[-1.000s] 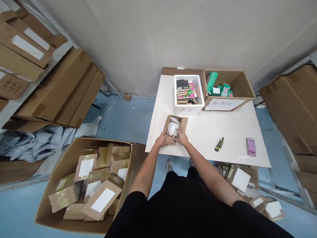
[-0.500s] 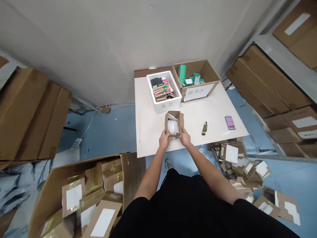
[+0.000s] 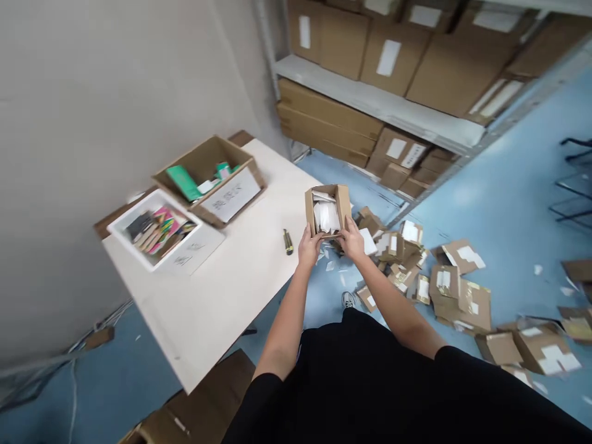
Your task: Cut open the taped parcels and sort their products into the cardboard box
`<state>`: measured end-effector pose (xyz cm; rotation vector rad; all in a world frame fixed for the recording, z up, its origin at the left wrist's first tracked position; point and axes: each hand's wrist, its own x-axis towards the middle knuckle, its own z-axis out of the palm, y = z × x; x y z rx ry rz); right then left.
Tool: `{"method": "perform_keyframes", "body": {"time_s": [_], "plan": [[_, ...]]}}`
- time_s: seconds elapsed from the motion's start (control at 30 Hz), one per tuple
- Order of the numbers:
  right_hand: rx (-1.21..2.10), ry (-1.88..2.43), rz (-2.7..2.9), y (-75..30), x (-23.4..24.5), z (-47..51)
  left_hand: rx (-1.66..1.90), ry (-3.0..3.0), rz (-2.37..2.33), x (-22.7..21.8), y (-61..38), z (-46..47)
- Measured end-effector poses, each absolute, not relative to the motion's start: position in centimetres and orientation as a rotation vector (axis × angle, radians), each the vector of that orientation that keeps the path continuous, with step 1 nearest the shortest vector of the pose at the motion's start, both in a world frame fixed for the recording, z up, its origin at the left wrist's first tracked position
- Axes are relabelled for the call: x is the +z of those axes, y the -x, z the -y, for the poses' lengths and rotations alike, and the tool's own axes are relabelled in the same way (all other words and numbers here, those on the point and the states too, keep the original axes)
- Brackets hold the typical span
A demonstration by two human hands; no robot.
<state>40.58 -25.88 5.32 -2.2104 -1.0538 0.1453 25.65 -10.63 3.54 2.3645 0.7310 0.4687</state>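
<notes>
Storeroom with a grey-white wall [image 3: 115, 154] along the left, pale blue floor [image 3: 490, 209] underfoot, and metal shelving [image 3: 370, 102] loaded with cardboard cartons [image 3: 388, 61] beyond.

Slanting out from the wall, a white tabletop [image 3: 217, 296]. Along its wall-side edge, a white foam box [image 3: 160, 262] packed with colourful flat packages [image 3: 155, 229], and a sheet of paper [image 3: 194, 253] with handwritten characters just beside it. Toward the far corner, an open cardboard carton [image 3: 226, 166] touching the foam box's corner, with green packages [image 3: 184, 182] inside and a white label [image 3: 231, 194] on its front wall. Near the edge closest to the person, a yellow-and-black utility knife [image 3: 287, 242], just beside the hands.

Up in both hands, a small open cardboard box [image 3: 343, 206], just past that edge and over the floor, with white paper packets [image 3: 326, 217] standing inside. Left hand [image 3: 309, 246] firm on the box's lower left corner, right hand [image 3: 352, 240] firm on its lower right, the two close together, narrow around the box and clear of the packets as far as visible.

Below and to the right, on the floor, a loose scatter of opened cardboard mailers [image 3: 398, 259] with white labels, and white paper scraps [image 3: 330, 266] under the hands. Between the arms, a shoe [image 3: 348, 300], and black sleeves [image 3: 272, 394] at the bottom of the view.
</notes>
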Motion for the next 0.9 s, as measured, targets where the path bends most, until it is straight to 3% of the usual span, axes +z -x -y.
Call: {"method": "perform_keyframes", "body": {"time_s": [0.27, 0.5, 0.67, 0.9], "plan": [[-0.082, 2.342, 0.617, -54.9, 5.1, 44.6, 0.249, -2.464, -0.256, 4.3, -46.8, 25.4], [0.085, 2.415, 0.417, -60.5, 3.6, 52.0, 0.246, -2.531, -0.200, 5.5, -51.0, 29.5], [-0.081, 2.335, 0.514, -61.6, 3.2, 49.8, 0.209, -2.535, -0.328, 6.2, -48.6, 25.6], [0.016, 2.102, 1.014, -55.9, 5.7, 34.3, 0.449, -2.542, -0.583, 8.1, -38.9, 18.3]]}}
